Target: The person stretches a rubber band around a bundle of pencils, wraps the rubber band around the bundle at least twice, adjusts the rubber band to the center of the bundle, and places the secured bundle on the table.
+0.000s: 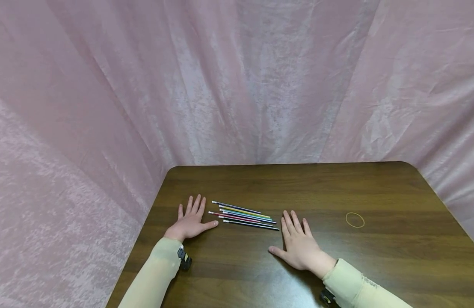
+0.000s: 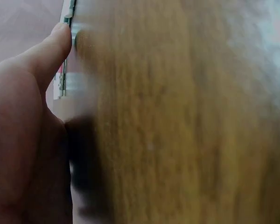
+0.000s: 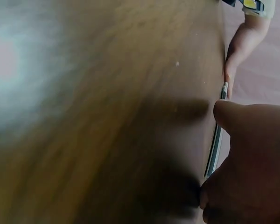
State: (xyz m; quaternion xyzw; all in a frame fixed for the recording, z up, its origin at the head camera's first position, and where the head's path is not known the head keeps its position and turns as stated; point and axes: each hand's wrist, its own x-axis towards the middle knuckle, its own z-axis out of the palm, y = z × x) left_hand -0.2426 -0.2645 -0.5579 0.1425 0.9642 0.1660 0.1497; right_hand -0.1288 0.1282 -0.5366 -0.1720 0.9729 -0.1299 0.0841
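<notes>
Several pencils (image 1: 246,215) in dark, yellow, light blue and red lie side by side on the wooden table, their white-tipped ends to the left. My left hand (image 1: 191,221) rests on the table at those ends, fingers straight and spread, thumb pointing at the pencils. Beyond the other ends lies my right hand (image 1: 300,247), palm down with straight fingers, its fingertips close to the dark pencil's end. Neither hand holds anything. In the left wrist view the thumb (image 2: 53,49) overlaps the pencils' ends. The right wrist view has a dark pencil (image 3: 215,149) behind the right thumb.
A thin yellow rubber band (image 1: 354,220) lies on the table to the right of my right hand. The brown wooden table (image 1: 298,184) has rounded far corners. Pink curtains (image 1: 237,85) hang behind it and at its sides.
</notes>
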